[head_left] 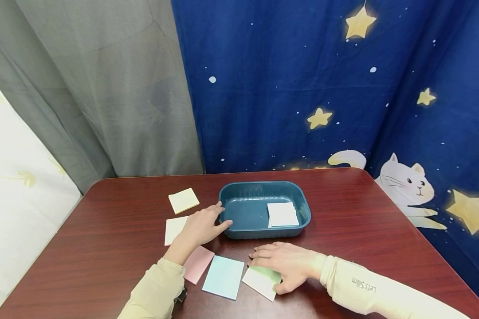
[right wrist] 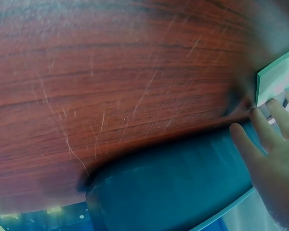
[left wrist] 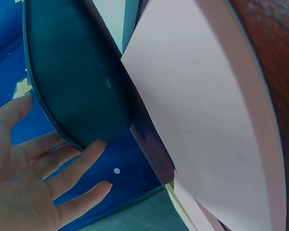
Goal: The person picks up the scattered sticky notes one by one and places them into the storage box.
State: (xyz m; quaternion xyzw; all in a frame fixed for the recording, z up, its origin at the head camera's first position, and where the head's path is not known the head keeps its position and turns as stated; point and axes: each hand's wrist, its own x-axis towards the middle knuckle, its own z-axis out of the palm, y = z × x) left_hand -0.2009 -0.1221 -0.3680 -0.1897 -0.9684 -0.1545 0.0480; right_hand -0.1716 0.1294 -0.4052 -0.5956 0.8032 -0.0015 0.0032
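Note:
My left hand (head_left: 203, 223) is at the left end of a dark teal plastic tub (head_left: 239, 232), its spread fingers touching the rim. In the left wrist view those fingers (left wrist: 94, 156) look fairly straight beside the tub's edge. My right hand (head_left: 283, 263) lies over a pad of green and white sticky notes (head_left: 259, 283), fingers across its far side and thumb at its near right edge. The right wrist view shows the fingertips beside a green-edged pad (right wrist: 274, 84). A stack of white notes (head_left: 282, 215) lies inside the tub, at its right end.
Between the hands lie a light blue note pad (head_left: 223, 277) and a pink one (head_left: 199, 263). A cream pad (head_left: 173, 230), partly behind the left hand, and a pale yellow pad (head_left: 183, 200) lie left of the tub. Curtains (head_left: 263, 110) hang behind the reddish-brown table (head_left: 104, 248).

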